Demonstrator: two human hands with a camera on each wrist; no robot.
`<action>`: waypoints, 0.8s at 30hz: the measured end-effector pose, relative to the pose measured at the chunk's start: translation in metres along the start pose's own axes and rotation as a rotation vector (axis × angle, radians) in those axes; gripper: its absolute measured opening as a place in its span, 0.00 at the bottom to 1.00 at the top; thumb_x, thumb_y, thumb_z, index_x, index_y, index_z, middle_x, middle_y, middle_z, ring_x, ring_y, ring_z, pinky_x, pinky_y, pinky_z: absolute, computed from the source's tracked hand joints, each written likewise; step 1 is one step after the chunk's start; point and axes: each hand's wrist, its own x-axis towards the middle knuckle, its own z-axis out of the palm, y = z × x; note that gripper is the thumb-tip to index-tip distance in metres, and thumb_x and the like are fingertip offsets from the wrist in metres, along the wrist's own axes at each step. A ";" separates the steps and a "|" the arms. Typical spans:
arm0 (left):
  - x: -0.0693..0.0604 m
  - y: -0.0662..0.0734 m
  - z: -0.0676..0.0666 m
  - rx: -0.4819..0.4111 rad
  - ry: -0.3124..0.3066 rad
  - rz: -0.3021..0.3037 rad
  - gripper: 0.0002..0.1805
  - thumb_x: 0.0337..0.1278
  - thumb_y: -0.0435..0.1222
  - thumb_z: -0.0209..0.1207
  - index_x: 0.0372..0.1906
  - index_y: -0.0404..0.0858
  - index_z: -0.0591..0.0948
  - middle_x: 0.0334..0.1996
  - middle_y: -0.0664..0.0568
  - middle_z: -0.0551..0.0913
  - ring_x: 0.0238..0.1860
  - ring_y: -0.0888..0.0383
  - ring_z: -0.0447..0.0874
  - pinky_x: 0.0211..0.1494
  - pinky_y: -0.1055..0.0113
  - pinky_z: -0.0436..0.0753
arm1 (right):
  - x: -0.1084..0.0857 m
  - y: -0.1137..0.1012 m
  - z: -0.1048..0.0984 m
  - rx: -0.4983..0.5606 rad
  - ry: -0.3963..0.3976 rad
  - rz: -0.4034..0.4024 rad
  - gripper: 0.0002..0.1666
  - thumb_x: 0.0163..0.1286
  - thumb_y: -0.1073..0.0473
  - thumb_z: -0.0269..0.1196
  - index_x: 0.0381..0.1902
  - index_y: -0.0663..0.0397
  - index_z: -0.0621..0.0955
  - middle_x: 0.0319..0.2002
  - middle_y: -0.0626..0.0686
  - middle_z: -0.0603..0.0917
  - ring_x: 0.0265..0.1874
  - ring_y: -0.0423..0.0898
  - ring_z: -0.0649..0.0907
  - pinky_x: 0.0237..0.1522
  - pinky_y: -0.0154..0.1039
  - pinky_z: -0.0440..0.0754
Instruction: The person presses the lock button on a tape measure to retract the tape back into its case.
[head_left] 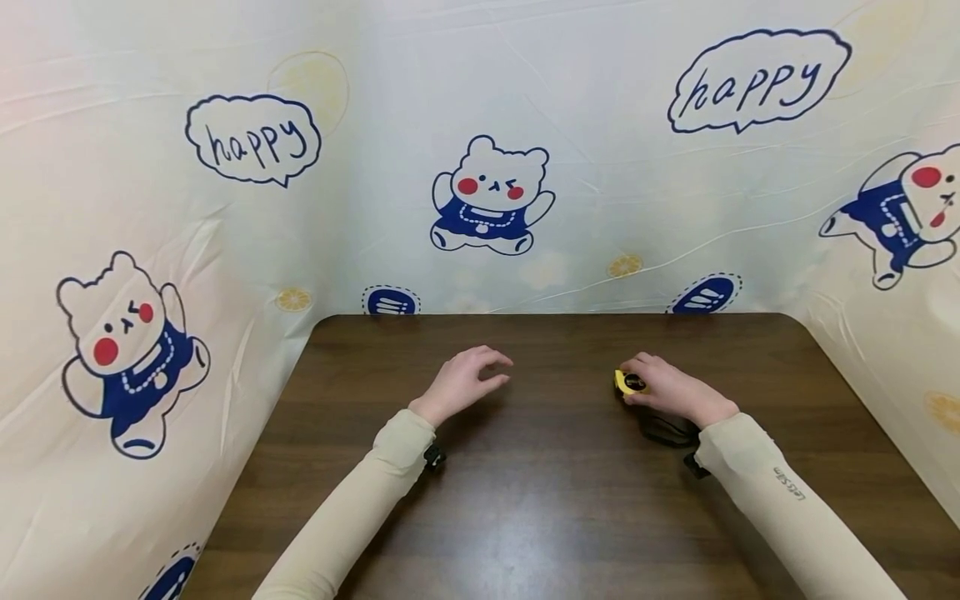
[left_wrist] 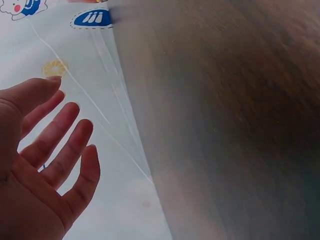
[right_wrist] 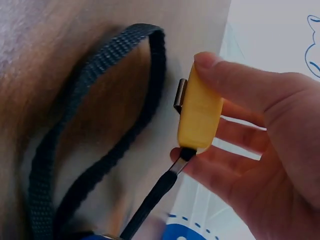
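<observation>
My right hand (head_left: 670, 389) grips a yellow tape measure (head_left: 628, 382) by its sides, over the right half of the table. In the right wrist view the thumb lies along one edge of the yellow tape measure (right_wrist: 200, 112) and the fingers are behind it. A metal clip (right_wrist: 180, 95) sticks out from its side. A dark woven wrist strap (right_wrist: 92, 182) hangs in a loop from its end. My left hand (head_left: 467, 379) is held over the table's left-middle part, holding nothing; its fingers are loosely bent and spread in the left wrist view.
A dark brown wooden table (head_left: 517, 475) with rounded far corners fills the space below. Pale cloth (head_left: 600, 192) with printed bears and "happy" bubbles hangs along its back and both sides. A small black device (head_left: 433, 456) sits at the left wrist.
</observation>
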 end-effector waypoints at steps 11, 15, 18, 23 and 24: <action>-0.019 -0.014 -0.010 0.027 -0.024 -0.060 0.13 0.71 0.41 0.66 0.55 0.41 0.88 0.49 0.53 0.87 0.52 0.51 0.85 0.58 0.51 0.83 | 0.001 0.004 0.006 0.012 -0.025 0.035 0.29 0.66 0.60 0.74 0.58 0.72 0.79 0.52 0.67 0.81 0.52 0.62 0.82 0.55 0.59 0.81; -0.028 -0.017 -0.014 0.034 -0.021 -0.075 0.13 0.71 0.41 0.66 0.55 0.42 0.88 0.49 0.54 0.87 0.51 0.52 0.85 0.58 0.52 0.83 | -0.002 0.004 0.006 0.021 -0.015 0.034 0.31 0.66 0.59 0.74 0.60 0.73 0.78 0.54 0.68 0.81 0.53 0.63 0.82 0.56 0.60 0.81; -0.035 -0.020 -0.018 0.031 -0.010 -0.084 0.13 0.70 0.40 0.66 0.54 0.41 0.88 0.48 0.54 0.88 0.50 0.51 0.86 0.56 0.51 0.84 | -0.005 0.003 0.004 0.025 0.001 0.036 0.32 0.67 0.58 0.74 0.61 0.73 0.78 0.55 0.69 0.80 0.54 0.64 0.82 0.57 0.61 0.80; -0.047 -0.026 -0.027 0.040 -0.004 -0.107 0.13 0.70 0.40 0.67 0.54 0.41 0.88 0.47 0.53 0.87 0.49 0.51 0.86 0.55 0.51 0.84 | -0.014 -0.002 -0.001 0.009 0.040 0.025 0.30 0.71 0.55 0.71 0.62 0.70 0.78 0.57 0.68 0.80 0.57 0.66 0.81 0.60 0.63 0.78; -0.050 -0.027 -0.028 0.045 -0.002 -0.114 0.13 0.70 0.40 0.66 0.54 0.41 0.88 0.48 0.54 0.87 0.50 0.51 0.86 0.55 0.51 0.84 | -0.017 -0.003 -0.003 0.003 0.049 0.025 0.30 0.71 0.55 0.70 0.63 0.70 0.78 0.57 0.68 0.80 0.57 0.65 0.81 0.60 0.63 0.78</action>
